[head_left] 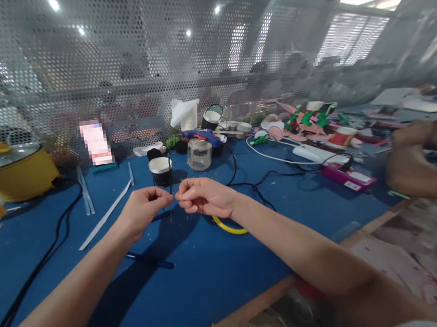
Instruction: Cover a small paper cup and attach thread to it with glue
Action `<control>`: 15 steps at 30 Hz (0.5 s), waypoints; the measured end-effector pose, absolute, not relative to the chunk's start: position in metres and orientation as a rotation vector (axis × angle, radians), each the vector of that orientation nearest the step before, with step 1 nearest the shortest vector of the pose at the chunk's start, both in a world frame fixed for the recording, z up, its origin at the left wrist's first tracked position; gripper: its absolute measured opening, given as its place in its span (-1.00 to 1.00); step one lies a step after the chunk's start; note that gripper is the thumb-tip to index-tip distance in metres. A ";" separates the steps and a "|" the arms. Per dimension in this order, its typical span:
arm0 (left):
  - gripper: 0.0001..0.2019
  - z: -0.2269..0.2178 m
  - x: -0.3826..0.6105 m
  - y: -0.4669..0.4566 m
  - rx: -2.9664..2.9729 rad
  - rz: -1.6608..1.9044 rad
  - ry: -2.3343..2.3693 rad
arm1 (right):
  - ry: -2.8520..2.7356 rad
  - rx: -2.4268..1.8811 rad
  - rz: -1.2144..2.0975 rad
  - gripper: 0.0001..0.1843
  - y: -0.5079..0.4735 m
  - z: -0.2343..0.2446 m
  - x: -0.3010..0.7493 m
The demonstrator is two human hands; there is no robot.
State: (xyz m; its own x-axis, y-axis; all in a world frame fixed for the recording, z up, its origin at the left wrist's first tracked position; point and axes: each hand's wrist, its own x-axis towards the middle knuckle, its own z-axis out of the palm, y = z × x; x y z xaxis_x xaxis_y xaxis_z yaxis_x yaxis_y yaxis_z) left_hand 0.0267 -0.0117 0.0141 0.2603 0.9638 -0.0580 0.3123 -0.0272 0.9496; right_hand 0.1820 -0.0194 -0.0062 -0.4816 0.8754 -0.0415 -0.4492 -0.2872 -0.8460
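Blue surface, mesh panel behind its back edge. Left hand seems to pinch a thin dark strand, roughly upright, well in from the front edge; right hand closed fingertip-to-thumb just beside, contents too small to tell. Handling looks underway, nothing visibly finished; what's left, unclear. Strand's lower end blurs; right forearm partly hides yellow ring.

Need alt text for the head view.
Left hand and right hand, both pinched, close together above a blue table; anything held is too fine to identify. Beyond: black-and-white cup, clear jar; far left, yellow pot.
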 end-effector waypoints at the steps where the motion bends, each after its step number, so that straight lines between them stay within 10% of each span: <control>1: -0.83 0.014 0.027 -0.012 1.543 0.831 1.229 | -1.028 -0.651 1.881 -0.88 -0.019 -0.006 0.182; 15: -0.81 -0.001 0.027 -0.010 1.896 1.038 1.243 | -1.084 -0.935 1.592 -0.93 -0.017 -0.014 0.177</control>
State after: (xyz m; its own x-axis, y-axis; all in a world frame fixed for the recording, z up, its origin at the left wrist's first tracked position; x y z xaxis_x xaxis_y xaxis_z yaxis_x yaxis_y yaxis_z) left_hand 0.0270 -0.0101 -0.0008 0.2423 0.9325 0.2678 0.4298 -0.3506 0.8321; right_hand 0.1765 -0.0169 -0.0137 -0.2459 0.9665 -0.0738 -0.2857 -0.1451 -0.9473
